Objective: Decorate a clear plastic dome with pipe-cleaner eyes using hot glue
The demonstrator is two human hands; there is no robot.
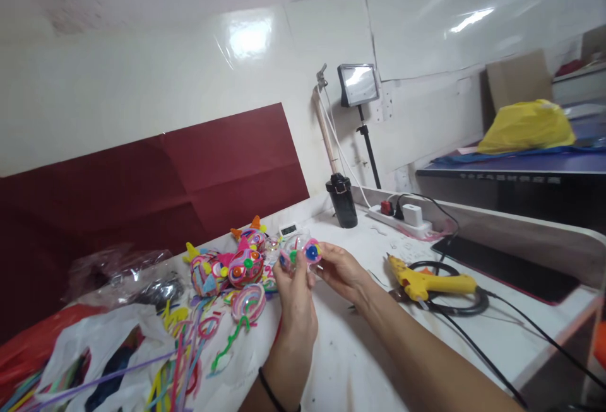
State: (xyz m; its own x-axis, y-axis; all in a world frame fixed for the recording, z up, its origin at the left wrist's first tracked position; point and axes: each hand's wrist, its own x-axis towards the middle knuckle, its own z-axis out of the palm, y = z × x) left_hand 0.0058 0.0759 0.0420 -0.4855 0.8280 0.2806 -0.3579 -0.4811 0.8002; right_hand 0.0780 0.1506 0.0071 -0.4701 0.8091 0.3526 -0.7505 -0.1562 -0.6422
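Both hands are closed on a small clear, rounded craft piece [299, 245] dressed with pink fuzzy stem and blue and green spots. My left hand [297, 282], a black band at its wrist, grips the near left side. At the right side my right hand [341, 268] pinches the pink edge by a blue spot. Left of them sit several colourful wrapped balls [246, 265] with button-like eyes. A striped pink ring-shaped piece [249, 303] lies in front, beside a green wavy pipe cleaner [230, 342]. The fingers hide part of the held piece.
Loose pipe cleaners [182, 361] and a white plastic bag [108, 342] fill the left. A yellow glue gun [426, 282] with a black cord lies right, near a black flat tray-like panel [506, 270]. Behind stand a power strip [402, 219], a black cup [343, 202] and a lamp [360, 84].
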